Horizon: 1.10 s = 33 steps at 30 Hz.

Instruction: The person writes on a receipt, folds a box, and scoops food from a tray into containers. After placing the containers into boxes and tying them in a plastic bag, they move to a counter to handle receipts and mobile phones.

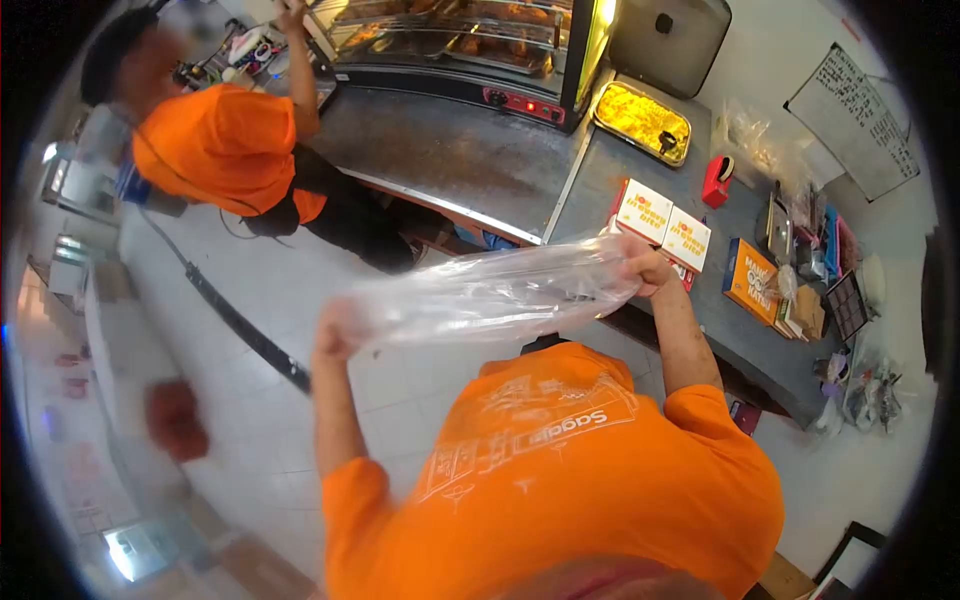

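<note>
A long clear plastic bag (500,290) is stretched out sideways in front of my chest, above the floor and the counter's front edge. My left hand (340,325), smeared by motion, is closed round its left end. At the other end, my right hand (648,265) grips the bunched plastic with curled fingers. Just beyond my right hand, two white and orange printed boxes (645,212) sit side by side on the grey counter (470,165), partly hidden by the hand.
A lit food warmer (530,104) stands at the back. Right of it are a tray of yellow food (640,118), a red tape dispenser (717,180) and an orange box (750,280). At left stands a co-worker in an orange shirt (220,145), one arm raised.
</note>
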{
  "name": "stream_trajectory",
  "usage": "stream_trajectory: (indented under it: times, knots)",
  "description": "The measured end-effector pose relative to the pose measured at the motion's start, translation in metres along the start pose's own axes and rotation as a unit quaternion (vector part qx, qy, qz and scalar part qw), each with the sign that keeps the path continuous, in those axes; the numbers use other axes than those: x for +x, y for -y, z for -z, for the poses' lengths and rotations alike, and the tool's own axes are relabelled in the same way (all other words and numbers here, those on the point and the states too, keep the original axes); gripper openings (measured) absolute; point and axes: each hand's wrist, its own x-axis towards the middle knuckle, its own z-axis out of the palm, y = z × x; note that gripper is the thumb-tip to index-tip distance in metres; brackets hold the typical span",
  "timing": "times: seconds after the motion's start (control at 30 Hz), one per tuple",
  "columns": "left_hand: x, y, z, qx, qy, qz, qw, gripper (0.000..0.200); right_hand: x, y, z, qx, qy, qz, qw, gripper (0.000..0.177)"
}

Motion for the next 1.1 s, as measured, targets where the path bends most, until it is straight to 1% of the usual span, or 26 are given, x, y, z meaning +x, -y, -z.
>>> stream_trajectory:
  times: [0.03, 0.07, 0.1, 0.13, 0.17, 0.2, 0.23, 0.27, 0.3, 0.37, 0.4, 0.43, 0.5, 0.57, 0.67, 0.7, 0.73, 0.77, 0.8, 0.83, 0.9, 0.93, 0.97, 1.03, 1.07, 1.1]
  knots:
    - [0.011, -0.020, -0.029, -0.121, -0.089, -0.110, 0.982, 0.019, 0.010, 0.006, -0.005, 0.008, -0.006, -0.001, 1.000, 0.044]
    - [0.019, -0.030, -0.045, -0.238, -0.180, -0.213, 0.930, 0.022, 0.019, 0.016, -0.018, -0.224, -0.041, -0.091, 0.970, 0.048]
    - [0.031, -0.033, -0.037, -0.240, -0.183, -0.202, 0.932, 0.022, 0.025, 0.024, -0.021, -0.445, -0.066, -0.177, 0.875, 0.053]
    - [0.049, -0.041, -0.025, -0.075, -0.134, -0.141, 0.978, 0.022, 0.035, 0.006, 0.002, -0.472, -0.100, -0.017, 0.876, 0.048]
    - [0.068, -0.047, -0.014, 0.092, -0.079, -0.078, 0.990, 0.022, 0.046, 0.005, 0.030, -0.473, -0.104, -0.017, 0.875, 0.048]
    - [0.089, -0.088, -0.103, 0.332, -0.124, -0.131, 0.926, 0.021, 0.057, 0.010, 0.056, -0.349, -0.217, -0.031, 0.911, 0.050]
    - [0.120, -0.076, -0.095, 0.390, -0.134, -0.170, 0.895, 0.019, 0.066, 0.015, 0.072, -0.214, -0.325, -0.046, 0.920, 0.052]
    - [0.150, -0.063, -0.083, 0.445, -0.142, -0.206, 0.860, 0.020, 0.075, 0.022, 0.074, -0.211, -0.330, -0.050, 0.919, 0.052]
    - [0.173, -0.057, -0.089, 0.248, -0.196, -0.093, 0.944, 0.023, 0.086, 0.030, 0.068, -0.213, -0.355, -0.052, 0.909, 0.050]
    - [0.228, -0.028, -0.055, 0.260, -0.196, -0.052, 0.944, 0.027, 0.111, 0.022, 0.059, -0.207, -0.391, -0.055, 0.895, 0.049]
    - [0.253, -0.017, -0.049, 0.225, -0.218, -0.015, 0.950, 0.030, 0.127, 0.011, 0.056, -0.475, -0.503, 0.106, 0.714, 0.042]
    - [0.273, -0.012, -0.046, 0.192, -0.238, 0.023, 0.952, 0.033, 0.142, 0.004, 0.048, -0.678, -0.543, 0.245, 0.430, 0.035]
    - [0.306, -0.007, -0.041, 0.218, -0.209, 0.037, 0.953, 0.036, 0.157, -0.010, 0.050, -0.687, -0.543, 0.240, 0.419, 0.036]
    - [0.333, -0.008, -0.031, 0.243, -0.180, 0.045, 0.952, 0.039, 0.177, -0.061, 0.092, -0.698, -0.284, 0.243, 0.610, 0.049]
    - [0.359, -0.003, 0.000, 0.201, -0.149, 0.152, 0.956, 0.038, 0.226, -0.119, 0.167, -0.737, -0.261, 0.121, 0.612, 0.073]
    - [0.364, -0.004, 0.004, 0.202, -0.139, 0.157, 0.957, 0.038, 0.236, -0.105, 0.152, -0.737, -0.270, 0.115, 0.609, 0.073]
    - [0.367, -0.006, 0.006, 0.394, -0.182, -0.019, 0.901, 0.034, 0.250, -0.073, 0.117, -0.729, -0.334, -0.101, 0.589, 0.084]
    - [0.369, -0.009, 0.008, 0.556, -0.209, -0.197, 0.780, 0.032, 0.261, -0.051, 0.094, -0.679, -0.381, -0.312, 0.544, 0.095]
    - [0.366, -0.034, -0.016, 0.669, -0.256, -0.270, 0.644, 0.037, 0.267, -0.044, 0.092, -0.669, -0.393, -0.318, 0.545, 0.095]
    - [0.373, -0.039, -0.020, 0.671, -0.238, -0.272, 0.648, 0.037, 0.270, -0.040, 0.092, -0.674, -0.355, -0.321, 0.563, 0.106]
    - [0.396, -0.042, -0.028, 0.593, 0.095, -0.283, 0.748, 0.044, 0.272, -0.034, 0.091, -0.667, -0.335, -0.329, 0.579, 0.116]
    - [0.423, -0.011, -0.016, 0.534, 0.282, -0.155, 0.782, 0.052, 0.272, -0.033, 0.088, -0.696, -0.313, -0.325, 0.559, 0.113]
    - [0.434, 0.002, -0.018, 0.527, 0.304, -0.154, 0.778, 0.052, 0.271, -0.034, 0.084, -0.723, -0.290, -0.322, 0.537, 0.110]
    - [0.444, 0.018, -0.042, 0.767, 0.295, -0.092, 0.562, 0.052, 0.261, -0.040, 0.088, -0.773, -0.287, -0.299, 0.480, 0.099]
    - [0.441, 0.013, -0.046, 0.811, 0.252, -0.111, 0.517, 0.051, 0.256, -0.042, 0.091, -0.829, -0.258, -0.262, 0.421, 0.089]
    - [0.447, 0.011, -0.046, 0.806, 0.268, -0.123, 0.513, 0.051, 0.253, -0.046, 0.097, -0.823, -0.275, -0.273, 0.416, 0.089]
